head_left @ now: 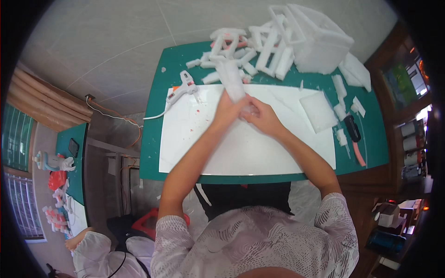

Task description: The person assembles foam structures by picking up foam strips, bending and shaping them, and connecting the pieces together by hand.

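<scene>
Both hands meet over the far middle of a white board. My left hand is closed around the lower part of a long white foam piece, which points away from me. At its near end, my right hand is closed with bent fingers pressing on the foam. The hands hide part of this end. To the left, a white glue gun lies at the board's far corner, its cord running off leftward. Small red bits are scattered on the board below it.
Foam frames and a large foam box stand along the far edge of the green table. A foam sheet and a black-and-pink hand tool lie right. Another person sits lower left.
</scene>
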Demonstrator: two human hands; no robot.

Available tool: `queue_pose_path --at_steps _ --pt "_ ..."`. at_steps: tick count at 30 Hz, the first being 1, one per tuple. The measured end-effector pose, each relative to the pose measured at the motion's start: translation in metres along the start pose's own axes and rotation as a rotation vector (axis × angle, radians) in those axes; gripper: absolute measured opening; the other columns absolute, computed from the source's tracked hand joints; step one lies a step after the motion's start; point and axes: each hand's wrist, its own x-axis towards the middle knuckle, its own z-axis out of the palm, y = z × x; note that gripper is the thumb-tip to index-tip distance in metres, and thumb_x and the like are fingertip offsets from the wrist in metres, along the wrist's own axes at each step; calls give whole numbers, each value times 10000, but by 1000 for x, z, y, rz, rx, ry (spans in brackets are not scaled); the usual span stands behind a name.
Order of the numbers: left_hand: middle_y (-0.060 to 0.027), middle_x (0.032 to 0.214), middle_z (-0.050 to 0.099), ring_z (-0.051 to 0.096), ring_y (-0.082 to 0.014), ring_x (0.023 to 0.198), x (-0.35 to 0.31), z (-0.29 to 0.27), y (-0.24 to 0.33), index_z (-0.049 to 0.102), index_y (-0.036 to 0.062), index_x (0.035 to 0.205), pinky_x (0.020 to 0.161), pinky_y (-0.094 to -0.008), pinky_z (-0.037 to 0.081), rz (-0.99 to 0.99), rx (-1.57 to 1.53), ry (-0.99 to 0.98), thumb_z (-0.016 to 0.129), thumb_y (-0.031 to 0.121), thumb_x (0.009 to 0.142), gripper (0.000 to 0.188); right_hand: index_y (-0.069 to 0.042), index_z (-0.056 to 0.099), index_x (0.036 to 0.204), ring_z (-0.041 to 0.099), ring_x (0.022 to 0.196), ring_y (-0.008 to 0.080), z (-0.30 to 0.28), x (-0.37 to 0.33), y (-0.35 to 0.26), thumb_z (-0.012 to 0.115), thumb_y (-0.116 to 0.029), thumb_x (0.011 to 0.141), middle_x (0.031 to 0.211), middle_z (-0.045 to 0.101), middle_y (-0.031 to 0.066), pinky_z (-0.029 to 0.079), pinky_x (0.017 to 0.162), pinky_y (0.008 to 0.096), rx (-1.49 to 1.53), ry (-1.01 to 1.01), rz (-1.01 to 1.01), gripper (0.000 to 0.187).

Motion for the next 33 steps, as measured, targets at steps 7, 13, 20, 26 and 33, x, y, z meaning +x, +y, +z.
queue_pose_path --at_steps 7,13,20,26,33 --pt "-148 1027 646 667 -208 722 51 -48 87 413 9 1243 644 -334 540 119 360 287 775 163 798 594 -53 554 1293 523 674 93 -14 3 -10 688 -144 887 890 594 19 456 633 229 -2 63 -150 437" --pt "-177 1063 659 663 -260 889 150 -160 126 442 29 1324 765 -355 530 348 1076 320 785 212 779 669 -51 648 1069 518 544 162 -10 2 -4 703 -209 877 646 570 47 416 543 299 -118 22 -197 255" --pt "-173 1351 579 519 -369 1278 213 -240 82 419 199 1473 1060 -555 381 -98 1798 62 781 390 711 864 -67 664 959 475 484 159 0 -2 -7 701 -176 863 531 493 35 371 504 308 -65 91 -255 150" --pt "-190 1234 647 640 -334 1107 194 -197 87 618 67 1267 942 -408 496 31 1731 -35 706 307 799 534 -87 669 908 565 542 233 -11 -4 -11 680 -260 868 563 572 78 421 552 378 -126 56 -141 178" --pt "-172 1072 705 702 -275 923 164 -73 130 688 32 1106 807 -344 539 219 1318 -168 664 177 857 289 -94 683 802 632 634 354 -5 4 -4 653 -295 869 613 636 143 490 648 441 -211 54 -193 213"
